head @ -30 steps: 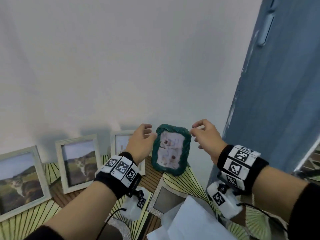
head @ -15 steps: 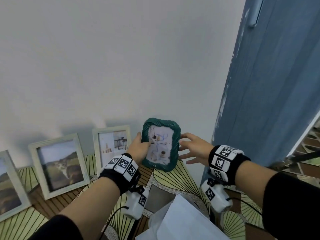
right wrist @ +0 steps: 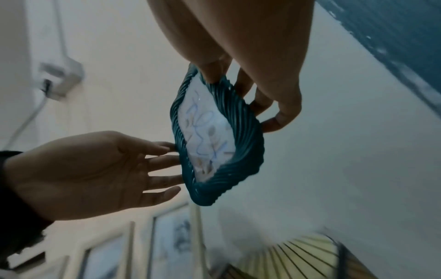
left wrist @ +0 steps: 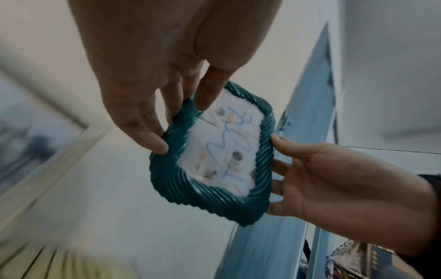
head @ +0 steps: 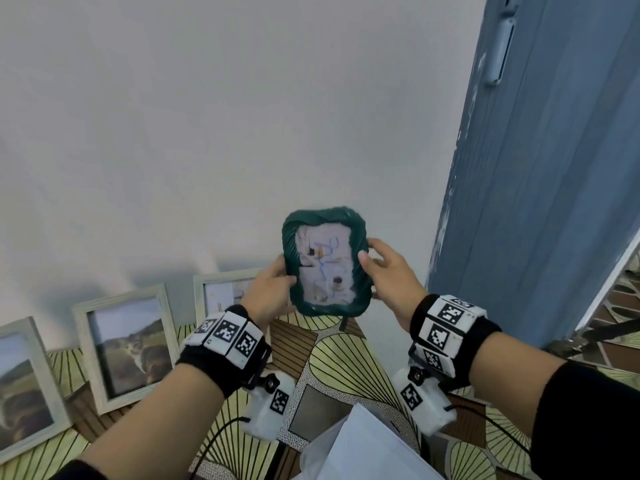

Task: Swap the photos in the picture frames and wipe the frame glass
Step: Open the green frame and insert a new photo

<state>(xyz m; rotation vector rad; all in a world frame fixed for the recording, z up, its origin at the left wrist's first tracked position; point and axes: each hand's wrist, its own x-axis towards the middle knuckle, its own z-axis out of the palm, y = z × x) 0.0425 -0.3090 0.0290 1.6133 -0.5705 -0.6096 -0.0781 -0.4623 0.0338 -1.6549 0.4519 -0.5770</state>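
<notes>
A small green frame (head: 325,261) with a twisted rim hangs in the air above the table, upright and facing me. Its glass carries a blue scribble over a pale photo (left wrist: 222,147). My left hand (head: 277,285) pinches its left edge, thumb on the front, fingers behind. On the right rim lies the thumb of my right hand (head: 375,265), whose fingers reach behind the frame. The wrist views show the same frame (right wrist: 214,136) between the left hand (right wrist: 90,169) and the right hand (left wrist: 334,179).
Three white frames (head: 124,344) (head: 24,386) (head: 221,292) lean against the white wall on the left. A speckled frame (head: 315,414) lies flat on the patterned tablecloth (head: 339,355), with white paper or cloth (head: 363,448) beside it. A blue door (head: 536,168) stands close on the right.
The green frame stood on the table by the wall. My left hand took its left edge, my right hand closed on the right rim, and the frame rose off the table.
</notes>
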